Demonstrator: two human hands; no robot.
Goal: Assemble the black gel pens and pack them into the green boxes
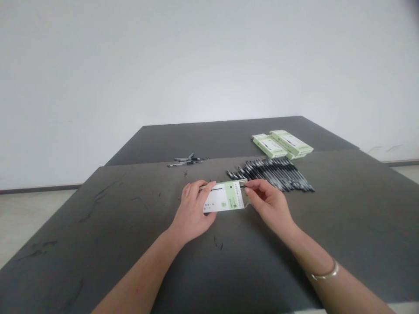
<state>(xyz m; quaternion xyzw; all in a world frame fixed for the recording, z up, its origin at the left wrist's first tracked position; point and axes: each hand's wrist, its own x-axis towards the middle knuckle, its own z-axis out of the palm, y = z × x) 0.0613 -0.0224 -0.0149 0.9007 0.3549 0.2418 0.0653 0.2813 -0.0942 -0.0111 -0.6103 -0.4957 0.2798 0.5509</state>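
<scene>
A white and green pen box (pixel 225 197) lies on its broad side in front of me, printed with a picture of a pen. My left hand (pixel 196 205) grips its left end, thumb at the near edge and fingers over the far edge. The box's right end is open. At that opening my right hand (pixel 266 198) pinches a dark pen (pixel 243 187), of which only a short piece shows between the box and the fingertips. Just beyond the right hand lies a row of many black pens (pixel 275 172), side by side on the dark table (pixel 131 235).
Several loose pens (pixel 188 160) lie crossed at the back left. Two green and white boxes, a smaller-looking one (pixel 270 145) and a longer one (pixel 292 143), rest behind the pen row. A seam crosses the table, and a white wall (pixel 209 61) stands behind it.
</scene>
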